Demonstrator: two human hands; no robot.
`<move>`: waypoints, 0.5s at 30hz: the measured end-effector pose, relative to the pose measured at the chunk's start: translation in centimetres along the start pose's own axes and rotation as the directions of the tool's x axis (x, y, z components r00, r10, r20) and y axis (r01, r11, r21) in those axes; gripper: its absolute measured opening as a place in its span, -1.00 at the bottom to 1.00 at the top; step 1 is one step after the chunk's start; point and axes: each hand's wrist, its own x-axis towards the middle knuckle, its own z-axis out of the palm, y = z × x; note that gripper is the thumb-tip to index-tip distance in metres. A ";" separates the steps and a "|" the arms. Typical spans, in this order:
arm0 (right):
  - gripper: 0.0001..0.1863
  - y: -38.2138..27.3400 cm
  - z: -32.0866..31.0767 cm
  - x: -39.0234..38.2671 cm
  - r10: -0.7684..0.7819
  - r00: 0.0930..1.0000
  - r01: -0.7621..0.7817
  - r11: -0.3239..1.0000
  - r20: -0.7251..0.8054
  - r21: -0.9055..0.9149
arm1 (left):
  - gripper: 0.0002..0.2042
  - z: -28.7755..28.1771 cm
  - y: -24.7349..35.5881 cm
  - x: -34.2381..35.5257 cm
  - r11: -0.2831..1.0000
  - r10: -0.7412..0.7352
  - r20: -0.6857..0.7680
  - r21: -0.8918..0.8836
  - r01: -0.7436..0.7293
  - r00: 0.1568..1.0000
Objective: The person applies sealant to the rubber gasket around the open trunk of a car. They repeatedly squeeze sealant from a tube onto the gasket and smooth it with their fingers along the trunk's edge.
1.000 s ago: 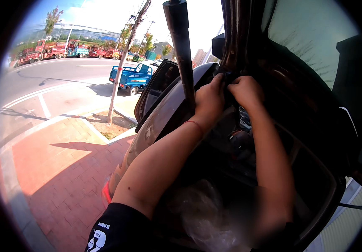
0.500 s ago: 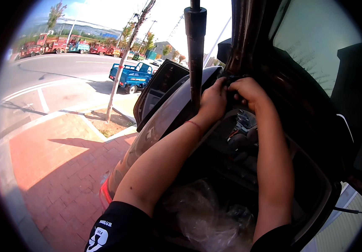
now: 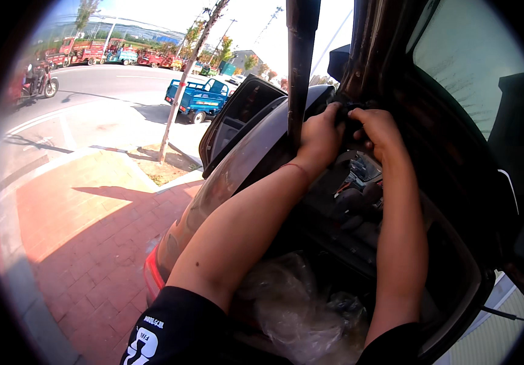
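Operator: What is the position?

Inspector: Your left hand (image 3: pixel 324 135) and right hand (image 3: pixel 378 129) are raised close together at a dark part (image 3: pixel 345 109) in the corner where the car (image 3: pixel 213 198) meets its raised tailgate (image 3: pixel 447 140). Both are curled narrow. The part sits in shadow between them; whether either hand grips it or only touches it, I cannot tell.

Operator: What stands around, and what is in the way?

Inspector: A black support rod (image 3: pixel 301 67) runs down just beside your left hand, and its lower end passes out of sight there. Your forearms (image 3: pixel 402 243) cover part of the boot (image 3: pixel 329 234). Between them lies crumpled clear plastic (image 3: pixel 301 310); deeper inside, some shiny small items (image 3: pixel 362 170) show, too unclear to name. To the left, a side door (image 3: pixel 243 115) stands open, and a red tail light (image 3: pixel 153 274) sits low on the car. Outside, a thin tree trunk (image 3: pixel 173 115) stands in front of a blue three-wheeled truck (image 3: pixel 204 97). A row of mostly red trucks (image 3: pixel 85 50) lines the far side of the road (image 3: pixel 116 82), and a motorbike-like vehicle (image 3: pixel 40 82) shows at the left edge.

Operator: Any labels or writing?

Inspector: Your black left sleeve (image 3: pixel 183 322) carries white print: small characters above a large rounded figure. The blue truck bears pale side markings, too small to read.
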 end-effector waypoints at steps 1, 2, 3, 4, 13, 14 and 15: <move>-0.74 0.2 -0.2 -0.7 -0.035 0.999 0.035 0.999 -0.003 0.004 | -0.64 0.0 -0.2 -0.1 1.000 0.000 -0.015 0.002 0.000 1.000; -0.72 0.4 -0.3 -1.3 -0.069 0.998 0.070 0.998 -0.007 0.007 | -0.65 0.1 -0.3 0.0 1.000 0.011 -0.043 0.005 -0.010 0.999; -0.70 0.4 -0.6 -2.0 -0.091 0.996 0.092 0.995 -0.006 0.038 | -0.67 0.1 -0.5 0.2 1.000 0.021 -0.072 0.009 -0.020 0.997; -0.69 0.4 -1.0 -3.0 -0.111 0.994 0.111 0.992 -0.010 0.067 | -0.68 0.3 -0.5 0.3 0.999 0.032 -0.096 0.008 -0.031 0.995; -0.50 1.5 1.4 -4.7 -0.168 0.985 0.172 0.962 -0.039 0.211 | -0.72 0.3 0.4 1.1 0.976 -0.156 -0.085 -0.166 0.140 0.984; -0.53 1.6 1.5 -4.6 -0.165 0.985 0.173 0.952 -0.054 0.254 | -0.71 0.3 0.0 1.2 0.975 -0.151 -0.091 -0.180 0.133 0.984; -0.57 1.6 1.6 -4.4 -0.162 0.984 0.175 0.939 -0.069 0.296 | -0.70 0.4 -0.3 1.3 0.981 -0.118 -0.100 -0.169 0.100 0.988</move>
